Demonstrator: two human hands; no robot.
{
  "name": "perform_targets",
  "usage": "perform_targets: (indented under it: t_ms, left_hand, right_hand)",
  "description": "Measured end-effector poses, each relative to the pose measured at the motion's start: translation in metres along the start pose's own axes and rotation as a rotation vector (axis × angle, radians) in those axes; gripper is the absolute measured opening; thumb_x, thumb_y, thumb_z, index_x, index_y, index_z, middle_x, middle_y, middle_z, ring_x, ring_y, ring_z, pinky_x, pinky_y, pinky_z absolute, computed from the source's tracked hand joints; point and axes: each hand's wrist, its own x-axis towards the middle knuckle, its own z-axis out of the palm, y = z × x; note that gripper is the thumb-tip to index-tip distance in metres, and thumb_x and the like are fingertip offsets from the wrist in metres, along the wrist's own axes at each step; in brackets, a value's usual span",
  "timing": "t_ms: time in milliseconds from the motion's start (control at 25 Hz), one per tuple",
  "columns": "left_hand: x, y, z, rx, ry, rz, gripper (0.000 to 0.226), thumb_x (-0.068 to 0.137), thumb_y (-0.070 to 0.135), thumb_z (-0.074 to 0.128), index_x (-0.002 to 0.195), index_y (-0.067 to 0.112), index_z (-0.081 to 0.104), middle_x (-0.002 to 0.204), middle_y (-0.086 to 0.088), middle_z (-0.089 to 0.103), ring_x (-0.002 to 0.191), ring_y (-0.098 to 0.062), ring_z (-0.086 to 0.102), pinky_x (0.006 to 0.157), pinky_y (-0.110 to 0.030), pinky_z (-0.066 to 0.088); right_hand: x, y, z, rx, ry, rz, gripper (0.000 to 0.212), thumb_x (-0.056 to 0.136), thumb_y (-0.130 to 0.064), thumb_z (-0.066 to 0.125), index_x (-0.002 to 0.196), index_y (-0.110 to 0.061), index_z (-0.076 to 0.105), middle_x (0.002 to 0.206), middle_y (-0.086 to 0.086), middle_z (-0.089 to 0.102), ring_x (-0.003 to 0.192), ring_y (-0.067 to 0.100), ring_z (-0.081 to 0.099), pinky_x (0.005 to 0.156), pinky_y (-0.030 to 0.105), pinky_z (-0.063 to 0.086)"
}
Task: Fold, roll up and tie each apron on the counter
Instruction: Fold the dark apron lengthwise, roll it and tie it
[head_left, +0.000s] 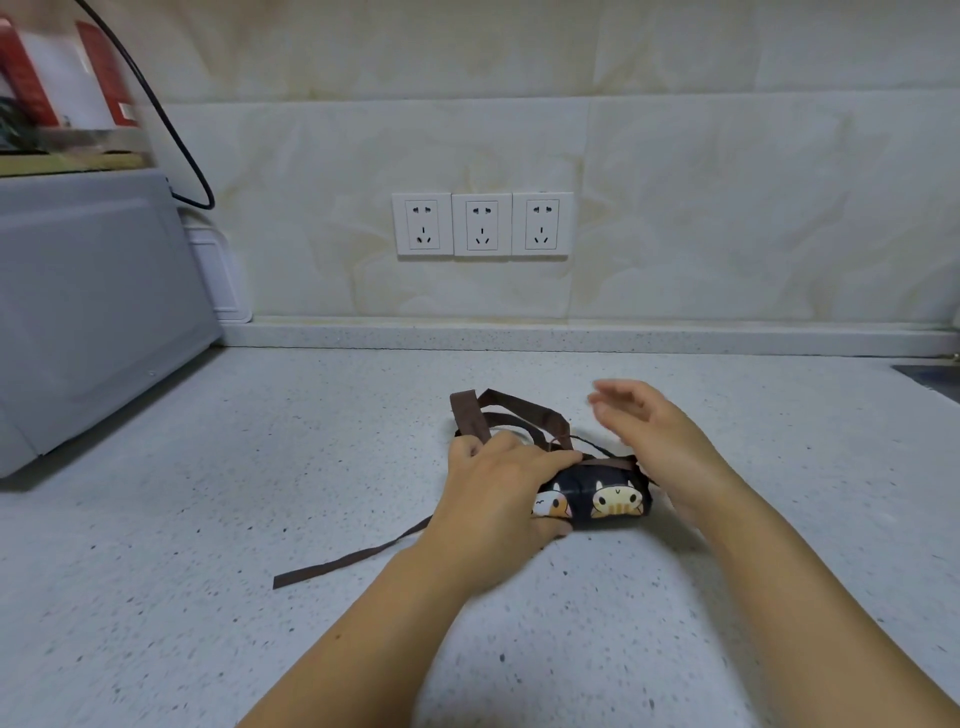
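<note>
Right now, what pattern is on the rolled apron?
Apron: black with cartoon cats, seen in head view.

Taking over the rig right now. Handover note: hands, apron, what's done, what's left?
The left hand grips the rolled apron on the counter. The right hand, blurred, is open beside the roll's right end, holding nothing. Brown loops lie behind the roll; one loose strap trails left. Done: folded, rolled. Left: wrap and knot the straps, which seem unfinished.
</note>
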Motion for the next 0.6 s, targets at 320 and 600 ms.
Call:
perform_targets:
  t_ms: [320,600]
  left_hand:
    - [0.005,-0.009,0.001,-0.117,0.143,-0.170,0.068,0.083,0.054,0.065,0.144,0.041,0.036,0.124,0.021,0.054,0.120,-0.003,0.036,0.090,-0.023,0.013]
    - [0.007,-0.006,0.001,-0.182,0.182,-0.128,0.073,0.081,0.052,0.068,0.145,0.035,0.037,0.126,0.018,0.053,0.118,-0.005,0.039,0.096,-0.022,0.017]
  right_hand:
    - [-0.011,-0.015,0.003,0.032,-0.132,0.323,0.085,0.084,-0.079,0.026,0.093,-0.007,0.072,0.085,0.012,0.075,0.079,0.026,0.072,0.076,0.038,0.056]
    - [-0.009,-0.011,0.016,0.871,-0.164,0.261,0.039,0.080,-0.028,0.065,0.110,-0.004,0.066,0.114,0.020,0.066,0.104,0.035,0.063,0.102,0.053,0.043]
